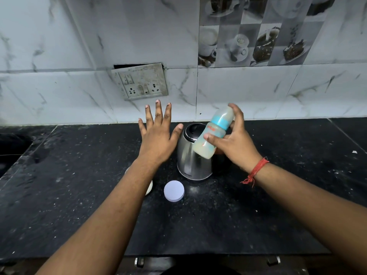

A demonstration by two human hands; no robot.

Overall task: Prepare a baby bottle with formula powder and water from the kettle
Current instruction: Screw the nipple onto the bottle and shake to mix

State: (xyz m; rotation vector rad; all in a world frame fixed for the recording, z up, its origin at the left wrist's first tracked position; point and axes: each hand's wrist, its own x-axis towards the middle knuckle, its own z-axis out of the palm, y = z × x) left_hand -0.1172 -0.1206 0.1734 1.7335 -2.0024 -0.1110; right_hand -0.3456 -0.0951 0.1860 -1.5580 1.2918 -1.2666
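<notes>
My right hand (236, 143) grips a baby bottle (213, 133) with a blue collar and a clear cap, tilted, its top pointing up and to the right. Milky liquid fills it. The bottle hangs in the air in front of a steel kettle (191, 161) with a black lid, which stands on the black counter (79, 195). My left hand (158, 135) hovers open to the left of the kettle, fingers spread, palm down, holding nothing. A round white lid (174, 190) lies flat on the counter in front of the kettle. A white container (149, 187) is mostly hidden under my left forearm.
A marble-tiled wall with a grimy switch and socket plate (141, 81) rises behind the counter. The counter's front edge runs along the bottom of the view. A dark recess (12, 143) lies at the far left.
</notes>
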